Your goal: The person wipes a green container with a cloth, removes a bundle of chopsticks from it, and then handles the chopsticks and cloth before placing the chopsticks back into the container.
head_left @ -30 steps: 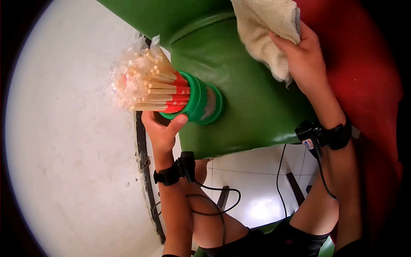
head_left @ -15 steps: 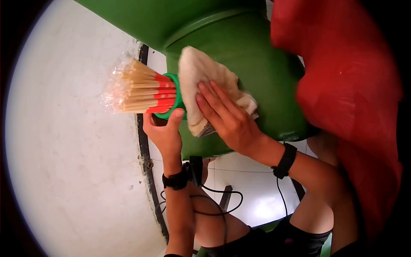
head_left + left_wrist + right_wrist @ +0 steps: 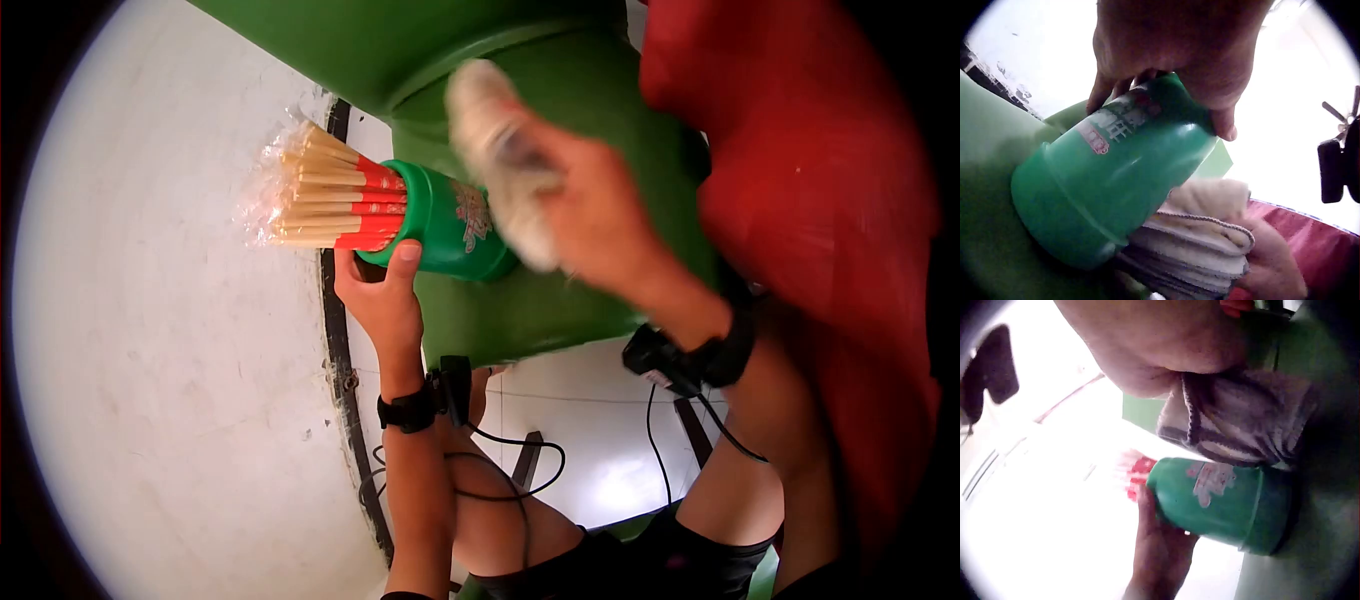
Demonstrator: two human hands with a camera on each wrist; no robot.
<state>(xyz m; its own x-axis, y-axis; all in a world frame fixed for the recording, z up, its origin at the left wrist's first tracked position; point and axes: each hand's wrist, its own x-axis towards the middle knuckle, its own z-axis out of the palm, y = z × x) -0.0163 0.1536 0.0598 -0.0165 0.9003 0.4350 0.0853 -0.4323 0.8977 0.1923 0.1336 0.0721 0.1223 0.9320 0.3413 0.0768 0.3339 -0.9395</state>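
My left hand grips a green plastic canister near its mouth, thumb on the near side. Packed chopsticks with red sleeve ends and clear wrappers stick out of it. The canister's base is down on a green chair seat. In my right hand is a folded beige cloth, blurred in the head view, right beside the canister. Layered cloth folds lie against the canister's lower side in the left wrist view. The right wrist view shows a worn label on the canister.
A green chair back rises at the upper left. Red fabric hangs along the right. A white wall with a dark strip at its foot is on the left. Cables trail from both wrist cameras over the legs.
My right hand came in from the upper right with the cloth, spread it over the canister's side under straight fingers, and now holds it bunched. The canister shows again; my left hand kept its grip.
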